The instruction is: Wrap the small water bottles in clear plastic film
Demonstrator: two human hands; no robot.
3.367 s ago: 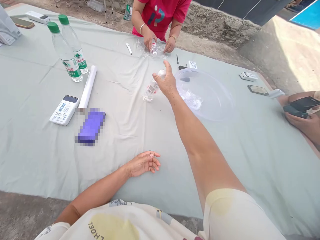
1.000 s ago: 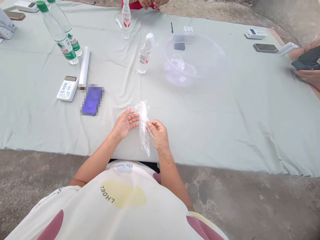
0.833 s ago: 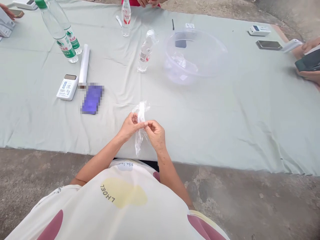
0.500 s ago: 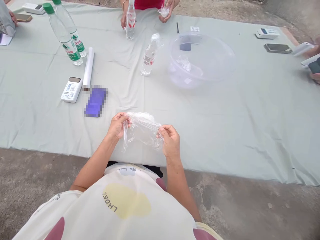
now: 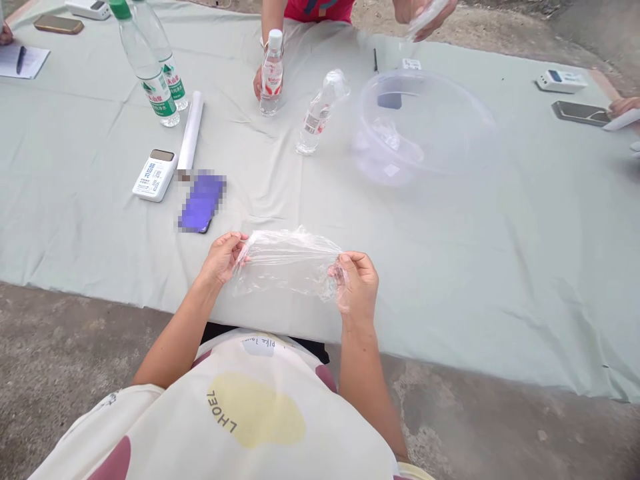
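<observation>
Between my two hands a clear plastic film cover [image 5: 293, 260] is stretched sideways, with thin gathered folds along its upper part. My left hand [image 5: 223, 259] pinches its left end between thumb and fingers. At the other end, my right hand [image 5: 359, 280] is closed on the film, with some of it bunched by the fingers. Both hands are above the near edge of the cloth-covered table. Nearest to my left hand lies a phone with a blurred purple screen [image 5: 203, 203]. Farther off stands a large see-through basin [image 5: 425, 167] with crumpled clear plastic [image 5: 386, 133] inside.
A small water bottle [image 5: 313, 127] has clear plastic over its top. Two green-capped bottles [image 5: 160, 100], a white roll [image 5: 191, 133] and a white device [image 5: 155, 175] stand or lie at left. Across the table, a person's hand touches another bottle [image 5: 272, 80]; their other hand [image 5: 430, 23] holds clear plastic.
My hands have moved apart, and the film between them is wider and tauter. The person opposite has raised their plastic-holding hand rightwards and brought the bottle nearer. The view has shifted slightly.
</observation>
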